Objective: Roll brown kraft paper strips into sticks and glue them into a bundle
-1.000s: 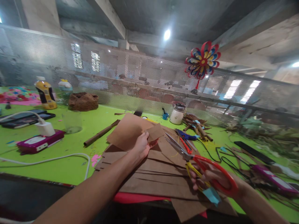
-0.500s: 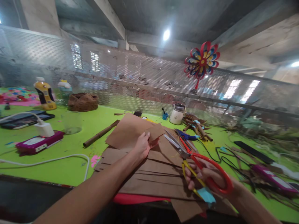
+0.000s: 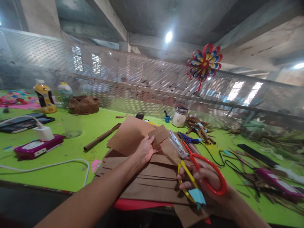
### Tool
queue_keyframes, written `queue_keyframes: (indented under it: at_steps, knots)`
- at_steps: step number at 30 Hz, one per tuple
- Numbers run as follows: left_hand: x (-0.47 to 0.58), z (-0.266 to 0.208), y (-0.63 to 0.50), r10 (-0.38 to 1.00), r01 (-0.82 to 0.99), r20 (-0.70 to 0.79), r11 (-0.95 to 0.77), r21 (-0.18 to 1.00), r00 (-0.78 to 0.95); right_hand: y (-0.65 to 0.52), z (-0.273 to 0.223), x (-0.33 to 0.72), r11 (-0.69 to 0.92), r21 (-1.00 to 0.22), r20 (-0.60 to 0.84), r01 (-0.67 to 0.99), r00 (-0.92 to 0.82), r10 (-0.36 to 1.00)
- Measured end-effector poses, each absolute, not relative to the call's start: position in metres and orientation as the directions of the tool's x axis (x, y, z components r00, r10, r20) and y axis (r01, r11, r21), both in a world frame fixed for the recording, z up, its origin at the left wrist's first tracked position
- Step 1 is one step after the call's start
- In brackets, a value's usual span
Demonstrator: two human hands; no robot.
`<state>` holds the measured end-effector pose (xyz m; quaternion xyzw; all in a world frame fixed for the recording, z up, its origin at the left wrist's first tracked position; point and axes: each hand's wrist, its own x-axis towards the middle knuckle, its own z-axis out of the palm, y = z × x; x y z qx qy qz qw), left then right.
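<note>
My left hand (image 3: 146, 148) pinches a small folded piece of brown paper (image 3: 159, 135) above larger sheets. In my right hand (image 3: 201, 174) are scissors (image 3: 178, 147) with one red and one yellow handle, the yellow one wrapped with light blue tape. Their blades are parted and point up and left, close to the paper's right edge. Below my hands lie stacked brown paper sheets (image 3: 142, 182) with several long slits. A wider brown sheet (image 3: 129, 134) stands partly raised behind my left hand.
On the green table (image 3: 71, 147) lie a rolled brown tube (image 3: 102, 136), a clear cup (image 3: 72, 126) and a purple power strip (image 3: 39, 146). Behind stand a white jar (image 3: 180, 117) and a blue glue gun (image 3: 190, 138) with its black cord. Scraps lie at right.
My right hand has moved left with the scissors, bringing the blades closer to the small paper. My left hand still holds the paper, with its face turned slightly.
</note>
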<state>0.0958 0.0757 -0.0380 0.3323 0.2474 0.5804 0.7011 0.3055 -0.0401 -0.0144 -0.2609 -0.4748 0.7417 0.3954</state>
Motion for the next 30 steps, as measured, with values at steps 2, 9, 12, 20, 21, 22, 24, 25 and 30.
queue_keyframes:
  at_steps: [2,9,12,20,21,22,24,25,30]
  knots:
    - [0.096,-0.036,0.074,0.977,-0.634,0.038,0.107,0.766,0.211,-0.036,-0.018,0.299,-0.257,-0.890,-0.004,-0.376,-0.557,0.830]
    - [0.097,-0.033,0.072,0.976,-0.610,0.032,0.110,0.785,0.217,-0.021,-0.018,0.269,-0.339,-0.807,-0.059,-0.484,-0.506,0.861]
    - [0.098,-0.035,0.073,0.979,-0.613,0.013,0.116,0.781,0.203,-0.018,-0.016,0.262,-0.364,-0.789,-0.080,-0.496,-0.505,0.860]
    - [0.098,-0.038,0.076,0.977,-0.617,0.017,0.121,0.777,0.213,-0.015,-0.018,0.256,-0.339,-0.810,-0.074,-0.478,-0.490,0.869]
    - [0.098,-0.038,0.076,0.977,-0.615,0.012,0.124,0.779,0.213,-0.015,-0.019,0.256,-0.332,-0.815,-0.076,-0.476,-0.480,0.874]
    - [0.098,-0.037,0.076,0.977,-0.614,0.009,0.126,0.779,0.211,-0.014,-0.020,0.255,-0.328,-0.818,-0.080,-0.473,-0.471,0.879]
    - [0.097,-0.036,0.075,0.978,-0.615,0.004,0.127,0.778,0.206,-0.012,-0.021,0.253,-0.333,-0.824,-0.096,-0.459,-0.466,0.879]
    - [0.097,-0.036,0.075,0.979,-0.616,0.005,0.126,0.778,0.206,-0.011,-0.022,0.253,-0.342,-0.826,-0.109,-0.448,-0.469,0.877]
    - [0.098,-0.036,0.074,0.980,-0.614,0.001,0.123,0.779,0.198,-0.014,-0.020,0.252,-0.347,-0.836,-0.152,-0.425,-0.429,0.890]
